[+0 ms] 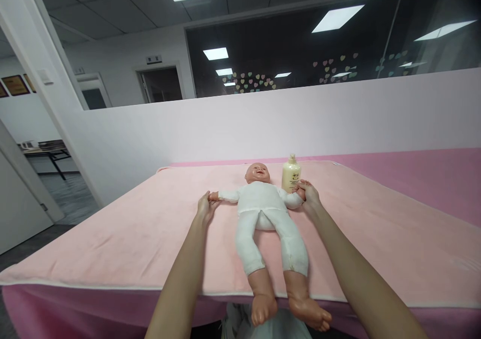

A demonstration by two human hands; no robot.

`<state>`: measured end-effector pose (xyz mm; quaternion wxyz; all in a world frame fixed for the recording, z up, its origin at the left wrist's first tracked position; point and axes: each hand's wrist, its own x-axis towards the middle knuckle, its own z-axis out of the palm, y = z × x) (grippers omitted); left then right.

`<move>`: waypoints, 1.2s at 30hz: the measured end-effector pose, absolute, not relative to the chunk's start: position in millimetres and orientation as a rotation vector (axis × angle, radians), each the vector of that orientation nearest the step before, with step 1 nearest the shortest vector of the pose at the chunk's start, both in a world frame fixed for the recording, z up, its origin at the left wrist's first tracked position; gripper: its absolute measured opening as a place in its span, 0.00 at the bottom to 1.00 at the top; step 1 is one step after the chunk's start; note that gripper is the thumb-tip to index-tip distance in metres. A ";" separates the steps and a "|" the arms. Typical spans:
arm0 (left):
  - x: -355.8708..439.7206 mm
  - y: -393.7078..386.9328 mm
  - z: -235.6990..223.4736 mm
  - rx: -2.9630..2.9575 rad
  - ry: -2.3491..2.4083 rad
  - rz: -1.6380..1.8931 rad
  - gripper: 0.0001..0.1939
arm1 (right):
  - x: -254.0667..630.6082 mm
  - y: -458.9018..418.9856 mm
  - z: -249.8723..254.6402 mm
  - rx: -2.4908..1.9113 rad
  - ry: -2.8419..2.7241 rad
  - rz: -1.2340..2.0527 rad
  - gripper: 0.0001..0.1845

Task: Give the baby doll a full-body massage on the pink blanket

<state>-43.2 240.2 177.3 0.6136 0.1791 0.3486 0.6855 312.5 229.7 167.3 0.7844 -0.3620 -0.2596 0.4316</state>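
A baby doll (259,197) with a white cloth body lies on its back, its head away from me and its feet over the table's near edge. My left hand (206,205) is closed on the doll's hand at the left, and that doll arm is stretched straight out sideways. On the other side, my right hand (309,194) grips the doll's other hand, whose arm is bent slightly upward. Just behind my right hand stands a pale yellow pump bottle (291,172), upright beside the doll's head. My fingers partly cover both doll hands.
A pink towel (124,238) with a white edge covers the table over a darker pink cloth (443,178). A white wall (300,121) with a window above runs along the far side. At the left are a door (18,193) and a distant desk (47,151).
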 end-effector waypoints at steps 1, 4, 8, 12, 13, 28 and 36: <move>-44.0 240.1 177.4 0.421 0.811 1.576 0.09 | 312.8 230.2 167.1 -0.786 -0.550 0.930 0.14; -45.3 239.7 177.7 0.477 0.862 1.562 0.11 | 313.4 231.3 165.8 -0.795 -0.533 0.920 0.16; -44.0 238.8 177.8 0.543 0.974 1.632 0.16 | 312.8 231.8 162.6 -0.838 -0.481 0.913 0.18; -41.3 237.7 178.3 0.596 1.003 1.641 0.17 | 311.0 231.2 161.2 -0.895 -0.417 0.794 0.13; -41.0 237.4 178.7 0.592 0.984 1.645 0.16 | 310.4 230.9 161.5 -0.905 -0.413 0.766 0.12; -46.7 237.3 180.0 0.430 0.759 1.629 0.20 | 310.0 227.7 165.1 -0.840 -0.356 0.776 0.10; -44.0 236.8 178.9 0.547 0.880 1.688 0.11 | 308.0 224.7 166.1 -0.904 -0.489 0.710 0.12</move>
